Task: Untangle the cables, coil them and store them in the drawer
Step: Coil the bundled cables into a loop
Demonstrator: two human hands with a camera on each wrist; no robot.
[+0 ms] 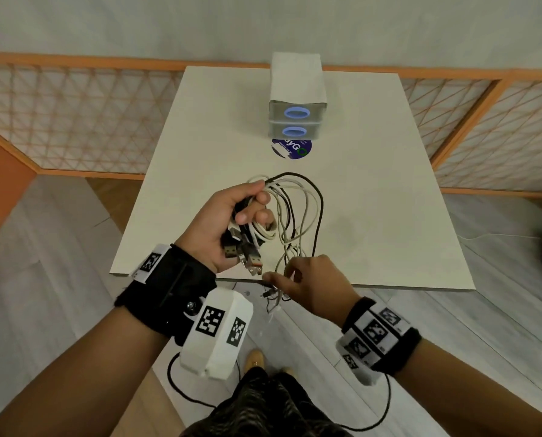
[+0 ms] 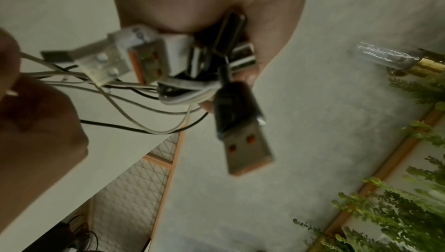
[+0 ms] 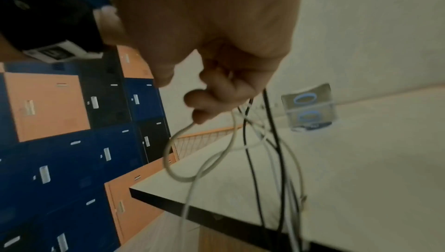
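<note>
White and black cables (image 1: 298,209) hang limp and light between both hands above the surface (image 1: 373,200). Left hand (image 1: 232,222) grips the bunched plug ends; right hand (image 1: 314,285) below pinches loose strands. Best held near plugs, as thin cord slips.

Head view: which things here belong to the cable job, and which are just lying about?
Job:
- cables, bundle gripped by left hand, loose ends pinched by right hand
- drawers, both shut
- table

Lying about:
- round sticker
- lattice screen
</note>
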